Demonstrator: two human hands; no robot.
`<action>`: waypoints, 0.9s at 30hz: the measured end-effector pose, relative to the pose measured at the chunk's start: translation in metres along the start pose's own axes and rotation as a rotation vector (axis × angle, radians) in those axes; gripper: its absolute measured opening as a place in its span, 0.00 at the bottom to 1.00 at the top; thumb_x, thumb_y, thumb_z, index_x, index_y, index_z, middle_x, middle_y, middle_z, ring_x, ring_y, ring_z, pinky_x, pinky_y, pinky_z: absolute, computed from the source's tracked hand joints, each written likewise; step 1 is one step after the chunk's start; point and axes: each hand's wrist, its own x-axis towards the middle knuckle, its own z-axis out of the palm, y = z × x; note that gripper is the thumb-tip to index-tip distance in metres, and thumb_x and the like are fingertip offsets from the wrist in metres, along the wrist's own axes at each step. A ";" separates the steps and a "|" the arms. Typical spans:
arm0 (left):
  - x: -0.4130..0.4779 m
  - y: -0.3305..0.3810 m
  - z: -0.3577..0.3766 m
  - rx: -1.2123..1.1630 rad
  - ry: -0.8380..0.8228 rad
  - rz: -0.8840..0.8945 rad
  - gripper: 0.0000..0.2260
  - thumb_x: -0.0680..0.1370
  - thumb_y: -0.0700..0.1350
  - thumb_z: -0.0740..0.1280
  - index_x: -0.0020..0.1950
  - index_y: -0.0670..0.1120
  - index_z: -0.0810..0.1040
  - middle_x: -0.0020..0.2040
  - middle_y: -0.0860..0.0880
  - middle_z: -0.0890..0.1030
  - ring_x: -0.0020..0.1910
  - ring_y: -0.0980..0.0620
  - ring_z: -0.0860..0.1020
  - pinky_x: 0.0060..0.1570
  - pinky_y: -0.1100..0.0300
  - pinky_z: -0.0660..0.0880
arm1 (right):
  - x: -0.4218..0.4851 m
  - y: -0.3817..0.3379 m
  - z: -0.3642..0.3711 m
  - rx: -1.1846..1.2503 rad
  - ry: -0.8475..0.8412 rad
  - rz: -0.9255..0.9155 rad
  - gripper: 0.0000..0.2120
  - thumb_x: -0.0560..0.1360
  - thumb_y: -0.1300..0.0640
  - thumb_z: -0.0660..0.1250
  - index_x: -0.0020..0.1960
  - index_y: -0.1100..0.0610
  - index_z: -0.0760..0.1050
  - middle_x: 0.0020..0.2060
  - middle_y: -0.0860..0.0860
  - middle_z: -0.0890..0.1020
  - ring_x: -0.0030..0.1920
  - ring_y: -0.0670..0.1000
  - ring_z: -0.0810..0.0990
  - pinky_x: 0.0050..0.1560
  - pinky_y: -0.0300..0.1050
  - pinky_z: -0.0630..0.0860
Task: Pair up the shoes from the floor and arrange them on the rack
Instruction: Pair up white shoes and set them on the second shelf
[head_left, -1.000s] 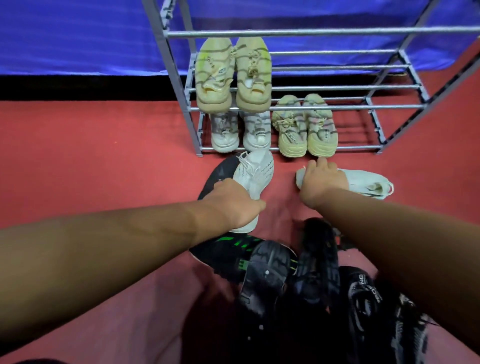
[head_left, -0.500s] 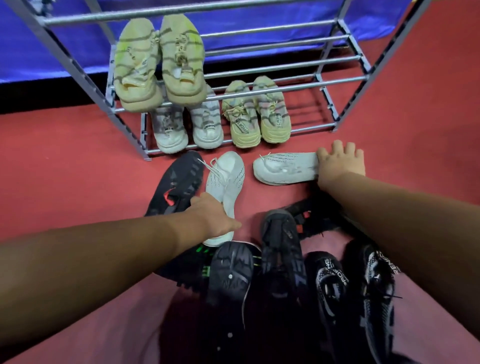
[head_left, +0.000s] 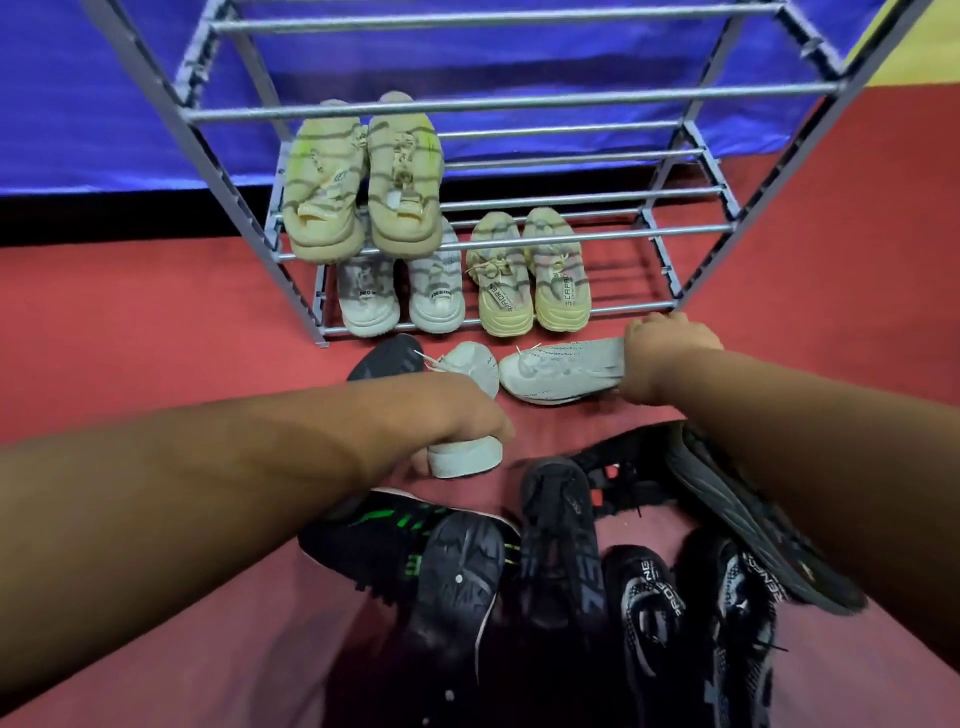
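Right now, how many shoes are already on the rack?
6. Two big yellow shoes sit on the upper left bars, two white shoes below them on the bottom row, and two small yellow shoes just right of those.

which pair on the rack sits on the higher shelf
The big yellow-green striped pair at the left; the white pair and small yellow pair sit on the bottom shelf.

- White shoe under my left hand, toe toward the rack.
- Its mate lies on its side, heel in my right hand.
- Three pale pairs sit on the rack.
- Black shoes are heaped on the floor near me.
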 end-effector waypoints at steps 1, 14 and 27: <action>-0.008 0.002 -0.006 -0.024 -0.021 -0.013 0.29 0.76 0.55 0.75 0.68 0.41 0.70 0.54 0.38 0.76 0.43 0.33 0.84 0.48 0.39 0.84 | -0.006 0.000 -0.016 -0.005 -0.008 -0.034 0.26 0.70 0.40 0.71 0.61 0.53 0.77 0.58 0.55 0.80 0.59 0.59 0.79 0.59 0.52 0.79; -0.132 0.055 -0.050 0.108 0.196 0.198 0.20 0.78 0.56 0.70 0.58 0.42 0.73 0.51 0.40 0.79 0.42 0.40 0.84 0.45 0.49 0.84 | -0.076 0.017 -0.150 0.035 -0.055 -0.091 0.13 0.70 0.49 0.72 0.32 0.55 0.76 0.31 0.51 0.77 0.31 0.54 0.74 0.34 0.42 0.70; -0.131 0.051 -0.067 -0.121 0.684 0.336 0.17 0.75 0.58 0.72 0.39 0.47 0.72 0.44 0.47 0.80 0.39 0.46 0.76 0.30 0.60 0.65 | -0.101 0.065 -0.154 0.613 0.286 0.080 0.15 0.62 0.44 0.71 0.38 0.56 0.79 0.37 0.52 0.81 0.37 0.53 0.79 0.36 0.44 0.71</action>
